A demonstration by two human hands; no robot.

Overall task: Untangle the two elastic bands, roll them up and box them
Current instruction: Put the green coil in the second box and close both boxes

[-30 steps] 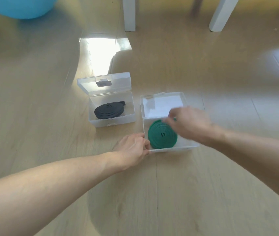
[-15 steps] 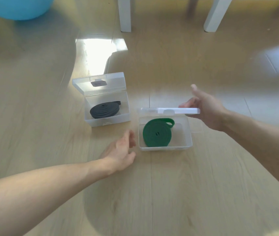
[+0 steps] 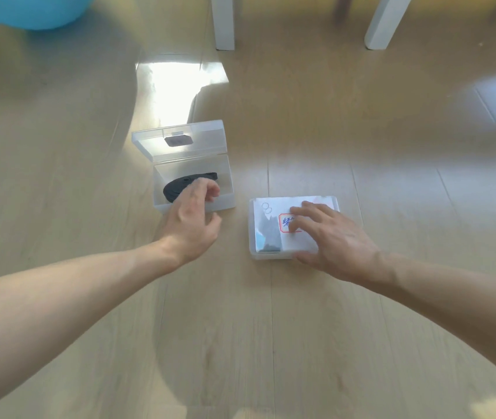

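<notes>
Two clear plastic boxes lie on the wooden floor. The right box (image 3: 266,225) is closed, its lid carrying a white label with a red frame; the green band inside is hidden. My right hand (image 3: 328,237) presses flat on that lid, thumb at the box's near edge. The left box (image 3: 225,195) stands open with its lid (image 3: 180,140) tipped back. A rolled black band (image 3: 177,186) lies inside it. My left hand (image 3: 193,219) hovers over the open box's near wall with loosely curled fingers, holding nothing, and covers part of the black band.
Two white furniture legs (image 3: 224,22) (image 3: 387,22) stand at the far end of the floor. A blue ball (image 3: 29,9) sits at the far left. A bright sun patch (image 3: 177,86) glares on the floor behind the open box.
My right hand swung the green band's lid down and now presses it closed. My left hand left that box and moved up-left over the open box with the black band.
</notes>
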